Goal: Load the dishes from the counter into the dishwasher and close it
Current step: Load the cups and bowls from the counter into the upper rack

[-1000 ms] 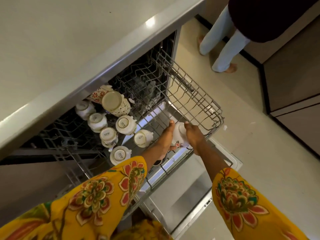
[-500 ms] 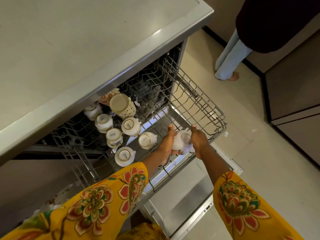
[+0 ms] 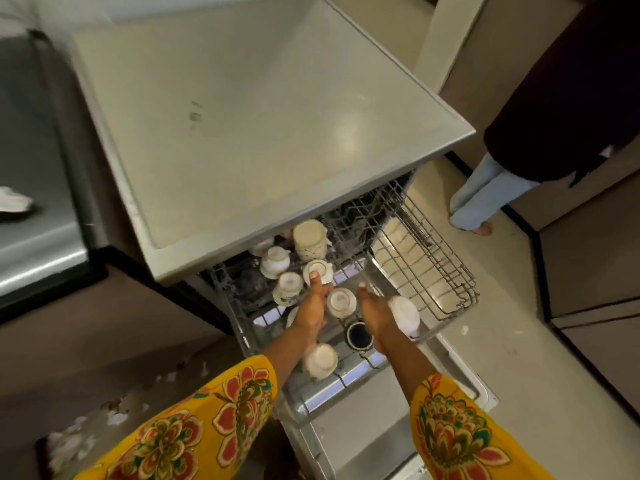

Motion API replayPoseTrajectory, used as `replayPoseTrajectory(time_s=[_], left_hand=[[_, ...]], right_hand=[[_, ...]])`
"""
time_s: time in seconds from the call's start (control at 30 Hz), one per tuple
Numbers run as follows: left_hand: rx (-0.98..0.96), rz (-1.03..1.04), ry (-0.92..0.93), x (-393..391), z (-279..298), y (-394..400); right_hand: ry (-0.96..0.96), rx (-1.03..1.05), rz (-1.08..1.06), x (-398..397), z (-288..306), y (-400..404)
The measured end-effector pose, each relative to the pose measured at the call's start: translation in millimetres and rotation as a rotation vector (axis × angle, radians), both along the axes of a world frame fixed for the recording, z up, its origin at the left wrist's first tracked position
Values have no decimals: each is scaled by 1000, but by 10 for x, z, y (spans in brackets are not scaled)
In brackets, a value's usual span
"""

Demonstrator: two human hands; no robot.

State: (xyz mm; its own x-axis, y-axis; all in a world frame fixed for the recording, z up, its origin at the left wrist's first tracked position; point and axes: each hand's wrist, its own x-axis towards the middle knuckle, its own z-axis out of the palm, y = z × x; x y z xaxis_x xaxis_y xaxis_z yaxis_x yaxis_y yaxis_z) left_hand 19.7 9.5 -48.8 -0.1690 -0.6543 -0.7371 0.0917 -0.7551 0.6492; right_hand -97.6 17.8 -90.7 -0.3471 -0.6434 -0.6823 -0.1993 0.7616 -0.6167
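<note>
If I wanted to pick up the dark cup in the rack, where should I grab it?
The dark cup stands mouth up between the left hand and right hand, unlike the upturned white cups around it. Probably best to come straight down from above and pinch its open rim, one finger inside. No handle shows, and the rack wires and neighbours crowd its sides.

Both arms reach toward 12; L hand [image 3: 313, 308] & R hand [image 3: 375, 311] open, fingers straight, palms facing.

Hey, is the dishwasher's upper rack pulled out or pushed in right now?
Pulled out. The upper rack juts past the counter edge over the lowered door, with upturned cups exposed.
</note>
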Motion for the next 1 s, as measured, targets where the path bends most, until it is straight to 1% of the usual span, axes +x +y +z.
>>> replayPoseTrajectory(time_s=[0.1,0.33,0.4,0.5,0.57,0.6,0.77,0.87,1.0], left_hand=[[-36,95,-22,498,146,102],[-137,301,18,1824,520,519],[-176,362,41,2194,597,650],[-266,476,82,2695,704,786],[-329,568,45,2995,844,833],[-371,581,24,3130,920,849],[-496,702,4,3732,1309,785],[-526,758,-7,4032,1480,668],[-534,810,-6,4335,1567,481]], right_hand=[[0,7,110,569,182,61],[-70,-47,356,1934,596,259],[-114,-21,380,2267,786,300],[-204,2,419,2680,1069,308],[-217,-38,481,2927,1256,266],[-219,-64,512,3047,1367,229],[-291,-231,544,3607,1866,52],[-293,-303,547,3919,2015,-68],[-317,-377,508,4278,2094,-259]])
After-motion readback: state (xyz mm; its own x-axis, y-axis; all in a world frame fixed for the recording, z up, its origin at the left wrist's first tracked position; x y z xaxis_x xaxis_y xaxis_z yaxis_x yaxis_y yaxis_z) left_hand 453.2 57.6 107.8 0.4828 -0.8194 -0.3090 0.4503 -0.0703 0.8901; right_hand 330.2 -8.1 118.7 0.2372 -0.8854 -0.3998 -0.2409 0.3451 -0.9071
